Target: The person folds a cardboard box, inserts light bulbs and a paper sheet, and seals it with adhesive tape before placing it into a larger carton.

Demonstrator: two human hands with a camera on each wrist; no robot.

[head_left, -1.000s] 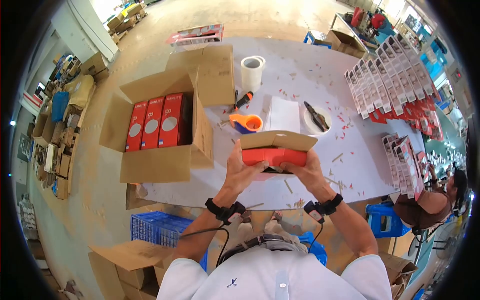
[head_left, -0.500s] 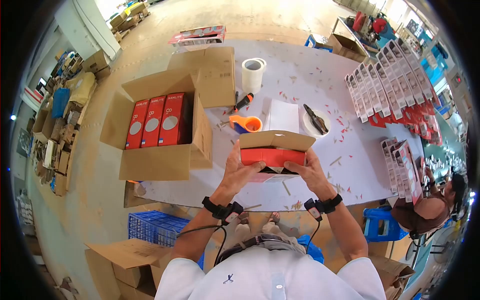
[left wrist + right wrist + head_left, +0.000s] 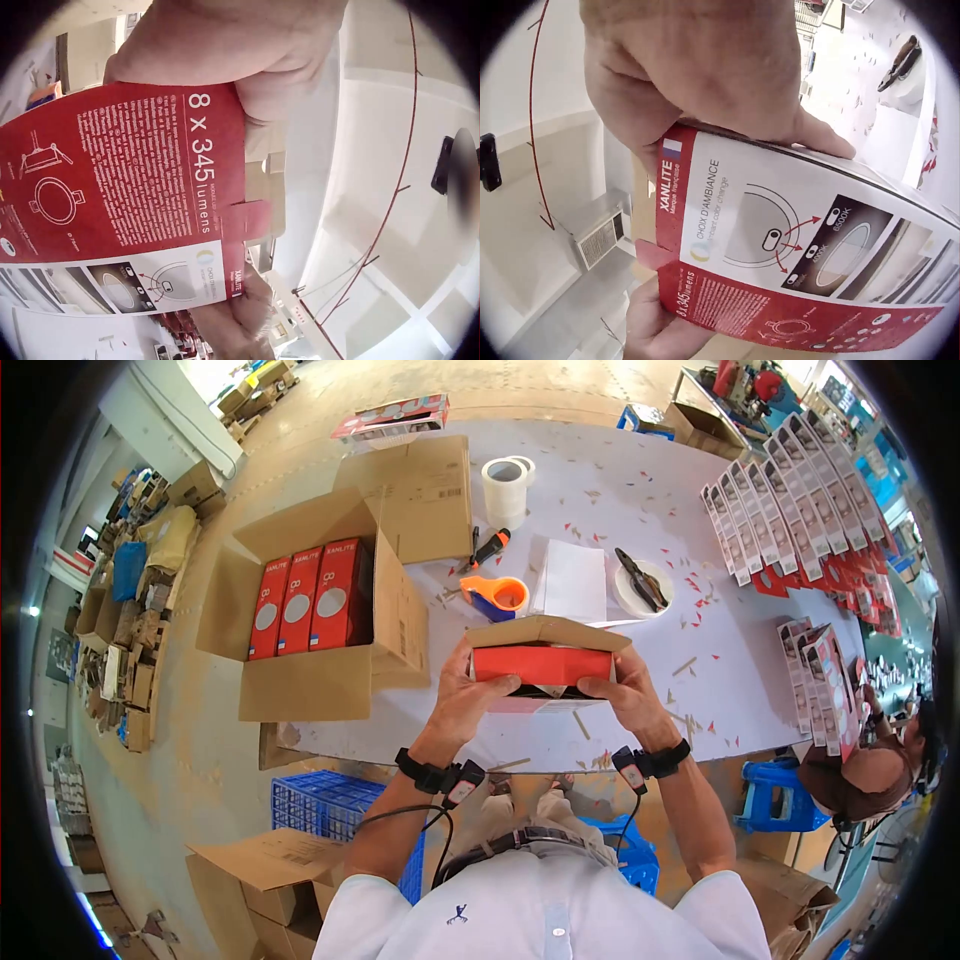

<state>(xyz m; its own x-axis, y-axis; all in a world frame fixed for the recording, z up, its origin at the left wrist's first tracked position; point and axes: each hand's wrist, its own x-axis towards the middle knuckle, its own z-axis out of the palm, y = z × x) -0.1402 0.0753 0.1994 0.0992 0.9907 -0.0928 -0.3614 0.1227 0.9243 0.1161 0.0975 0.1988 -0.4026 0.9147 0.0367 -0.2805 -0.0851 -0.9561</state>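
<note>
Over the table's near side, both hands hold a red and white printed cardboard box (image 3: 540, 665) by its two ends. A brown flap (image 3: 545, 628) stands up at its far edge, and the red panel below faces the person. My left hand (image 3: 462, 698) grips the left end, its thumb bent in over the near edge. Opposite it, my right hand (image 3: 632, 698) grips the right end in the same way. In the left wrist view the box's printed red side (image 3: 135, 165) fills much of the picture; a small red tab (image 3: 257, 219) sticks out from its edge.
Left on the table, an open carton (image 3: 305, 690) holds several red boxes (image 3: 335, 600). Beyond the hands lie an orange tape dispenser (image 3: 497, 596), a cutter (image 3: 490, 547), tape rolls (image 3: 503, 495), white paper (image 3: 572, 582) and pliers (image 3: 642, 580). Box stacks (image 3: 785, 510) stand right.
The thumbs have moved slightly apart along the box's near edge. The box stays between both hands, and the head view has shifted a little.
</note>
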